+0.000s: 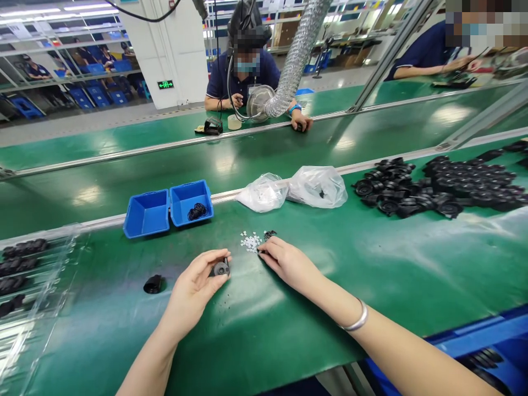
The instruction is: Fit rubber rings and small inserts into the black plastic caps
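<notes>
My left hand (202, 280) is closed round a small round black plastic part (221, 268), its ringed face turned up toward me. My right hand (284, 261) reaches to a scatter of tiny white plastic pieces (251, 242), with thumb and fingers pinched together at its edge. Whatever lies between those fingertips is too small to make out. Beside the white pieces sits a little heap of tiny black pieces (270, 234), partly behind my right hand. A single black cup-shaped part (153, 284) rests on the green mat, left of my left hand.
Two blue bins (146, 214) stand behind, the right one holding black rings (197, 212). Clear plastic bags (317, 187) lie at the back. Black parts (412, 184) pile up on the right; clear trays (37, 275) hold others on the left. A co-worker (247, 77) sits opposite.
</notes>
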A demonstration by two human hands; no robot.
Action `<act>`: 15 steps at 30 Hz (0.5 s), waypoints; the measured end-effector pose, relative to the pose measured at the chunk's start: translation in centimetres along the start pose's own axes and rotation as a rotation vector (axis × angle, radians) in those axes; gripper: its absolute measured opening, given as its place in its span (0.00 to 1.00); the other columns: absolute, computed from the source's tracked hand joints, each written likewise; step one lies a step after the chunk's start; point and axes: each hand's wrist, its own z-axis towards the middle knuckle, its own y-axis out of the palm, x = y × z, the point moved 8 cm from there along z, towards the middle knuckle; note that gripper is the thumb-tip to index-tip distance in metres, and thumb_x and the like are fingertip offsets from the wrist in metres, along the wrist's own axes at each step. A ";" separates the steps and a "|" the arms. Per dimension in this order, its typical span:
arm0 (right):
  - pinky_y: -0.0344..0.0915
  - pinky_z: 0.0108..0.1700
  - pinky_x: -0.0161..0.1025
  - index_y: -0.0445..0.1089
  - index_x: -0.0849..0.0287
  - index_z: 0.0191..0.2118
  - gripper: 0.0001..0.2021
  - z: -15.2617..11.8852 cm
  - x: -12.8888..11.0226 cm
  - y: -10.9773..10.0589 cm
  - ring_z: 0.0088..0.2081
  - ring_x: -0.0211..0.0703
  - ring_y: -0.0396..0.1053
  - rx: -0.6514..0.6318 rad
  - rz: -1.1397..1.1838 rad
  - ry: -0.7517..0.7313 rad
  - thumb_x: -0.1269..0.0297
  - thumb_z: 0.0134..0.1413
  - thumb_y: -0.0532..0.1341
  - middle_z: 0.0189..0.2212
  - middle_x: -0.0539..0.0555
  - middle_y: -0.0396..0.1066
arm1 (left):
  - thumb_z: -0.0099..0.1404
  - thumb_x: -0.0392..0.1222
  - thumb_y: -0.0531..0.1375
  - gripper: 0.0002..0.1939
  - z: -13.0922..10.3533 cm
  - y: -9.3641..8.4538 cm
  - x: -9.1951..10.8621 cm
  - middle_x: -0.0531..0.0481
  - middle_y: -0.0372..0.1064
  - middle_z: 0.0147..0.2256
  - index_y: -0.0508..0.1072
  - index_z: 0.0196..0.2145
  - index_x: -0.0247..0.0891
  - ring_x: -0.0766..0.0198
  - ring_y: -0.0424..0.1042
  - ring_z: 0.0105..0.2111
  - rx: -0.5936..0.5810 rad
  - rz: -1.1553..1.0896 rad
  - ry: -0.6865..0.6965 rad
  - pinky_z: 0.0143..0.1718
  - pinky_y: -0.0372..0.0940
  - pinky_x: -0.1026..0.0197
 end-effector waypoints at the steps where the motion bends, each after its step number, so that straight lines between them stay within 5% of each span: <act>1: 0.71 0.39 0.41 0.69 0.62 0.42 0.06 0.0 0.0 0.0 0.35 0.43 0.71 0.012 -0.005 0.006 0.70 0.63 0.56 0.36 0.57 0.68 | 0.64 0.40 0.61 0.17 0.0 0.1 0.0 0.43 0.66 0.54 0.70 0.52 0.41 0.54 0.64 0.57 -0.001 -0.002 0.009 0.56 0.64 0.54; 10: 0.71 0.39 0.43 0.68 0.61 0.45 0.08 -0.3 0.3 0.0 0.35 0.45 0.70 0.058 0.005 0.022 0.69 0.65 0.53 0.37 0.58 0.68 | 0.65 0.41 0.61 0.15 0.0 0.7 -0.5 0.45 0.63 0.55 0.71 0.51 0.44 0.54 0.64 0.56 -0.037 0.016 0.056 0.54 0.65 0.57; 15: 0.69 0.37 0.42 0.64 0.60 0.42 0.04 -0.4 0.6 0.0 0.33 0.44 0.68 0.048 0.028 0.078 0.71 0.61 0.57 0.36 0.56 0.67 | 0.67 0.47 0.59 0.18 -0.1 0.6 -1.9 0.43 0.67 0.50 0.69 0.53 0.42 0.58 0.71 0.44 0.016 -0.053 -0.123 0.36 0.69 0.61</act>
